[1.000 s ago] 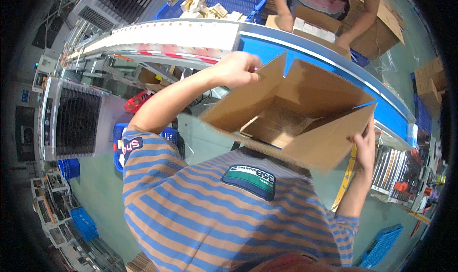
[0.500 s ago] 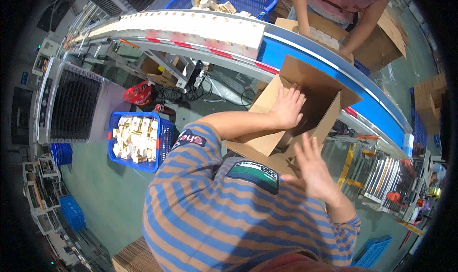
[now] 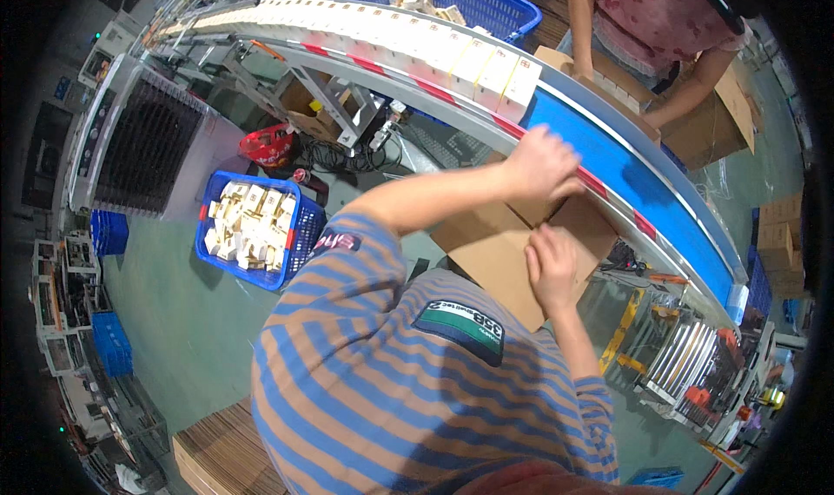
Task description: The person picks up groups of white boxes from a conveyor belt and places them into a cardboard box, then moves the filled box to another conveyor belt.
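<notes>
A brown cardboard box stands in front of my body, its flaps folded inward over the top. My left hand is over the box's far side, close to the conveyor's edge; its fingers are curled but smeared by motion, so their hold is unclear. On the right part of the box top, my right hand has its fingers bent together at the edge where the flaps meet, closed on the cardboard. The far flaps are partly hidden under my left hand and forearm.
A conveyor with a blue belt curves past the box, carrying a row of white cartons. Across it, a co-worker's hands are at another box. Blue baskets of small cartons stand left and behind the conveyor. Flattened cardboard lies lower left.
The box's raised flaps have been folded down over its opening. My left hand moved from inside the box to its far edge; my right hand went from spread fingers to closed on the flaps.
</notes>
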Action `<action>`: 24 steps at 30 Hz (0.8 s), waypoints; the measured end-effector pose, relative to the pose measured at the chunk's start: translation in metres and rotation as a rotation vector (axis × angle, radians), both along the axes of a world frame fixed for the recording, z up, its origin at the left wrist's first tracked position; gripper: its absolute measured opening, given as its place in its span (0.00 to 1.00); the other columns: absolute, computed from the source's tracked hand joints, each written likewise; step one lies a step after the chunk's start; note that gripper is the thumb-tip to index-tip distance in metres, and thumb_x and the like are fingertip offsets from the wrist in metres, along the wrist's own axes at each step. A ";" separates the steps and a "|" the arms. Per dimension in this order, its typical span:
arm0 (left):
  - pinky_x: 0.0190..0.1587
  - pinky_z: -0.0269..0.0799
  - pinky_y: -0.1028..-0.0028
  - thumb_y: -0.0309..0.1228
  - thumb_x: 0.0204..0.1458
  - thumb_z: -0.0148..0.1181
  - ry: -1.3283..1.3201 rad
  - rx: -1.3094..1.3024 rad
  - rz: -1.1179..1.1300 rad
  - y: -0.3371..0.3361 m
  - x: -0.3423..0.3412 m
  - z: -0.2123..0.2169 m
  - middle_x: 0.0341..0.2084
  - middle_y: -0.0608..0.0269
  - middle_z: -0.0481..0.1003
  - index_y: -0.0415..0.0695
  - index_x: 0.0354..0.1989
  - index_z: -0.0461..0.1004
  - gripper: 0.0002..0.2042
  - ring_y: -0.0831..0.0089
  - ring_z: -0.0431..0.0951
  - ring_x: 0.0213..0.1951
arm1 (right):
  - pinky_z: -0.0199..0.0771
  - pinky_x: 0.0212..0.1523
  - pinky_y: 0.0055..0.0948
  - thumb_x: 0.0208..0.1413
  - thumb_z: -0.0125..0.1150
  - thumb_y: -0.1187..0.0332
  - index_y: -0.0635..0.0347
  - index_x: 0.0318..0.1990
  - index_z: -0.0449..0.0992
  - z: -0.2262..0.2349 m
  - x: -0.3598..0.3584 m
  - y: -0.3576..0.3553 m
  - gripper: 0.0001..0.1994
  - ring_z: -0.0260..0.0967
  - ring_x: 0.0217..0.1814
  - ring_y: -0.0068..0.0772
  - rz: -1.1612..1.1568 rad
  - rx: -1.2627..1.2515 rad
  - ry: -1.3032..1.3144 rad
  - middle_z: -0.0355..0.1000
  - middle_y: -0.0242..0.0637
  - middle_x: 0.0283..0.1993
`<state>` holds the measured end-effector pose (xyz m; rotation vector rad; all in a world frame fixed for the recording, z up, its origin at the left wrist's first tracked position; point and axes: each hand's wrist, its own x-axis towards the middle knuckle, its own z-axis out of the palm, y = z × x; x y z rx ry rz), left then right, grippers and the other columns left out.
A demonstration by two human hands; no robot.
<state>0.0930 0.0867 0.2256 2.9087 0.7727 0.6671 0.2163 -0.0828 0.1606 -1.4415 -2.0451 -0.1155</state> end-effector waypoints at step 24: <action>0.51 0.68 0.70 0.37 0.54 0.58 -0.623 -2.301 -0.027 -0.075 -0.052 -0.246 0.45 0.59 0.75 0.41 0.55 0.67 0.22 0.71 0.74 0.46 | 0.59 0.59 0.34 0.61 0.41 0.45 0.62 0.59 0.64 -0.026 0.223 -0.107 0.30 0.62 0.58 0.38 -0.711 -0.483 1.706 0.64 0.40 0.59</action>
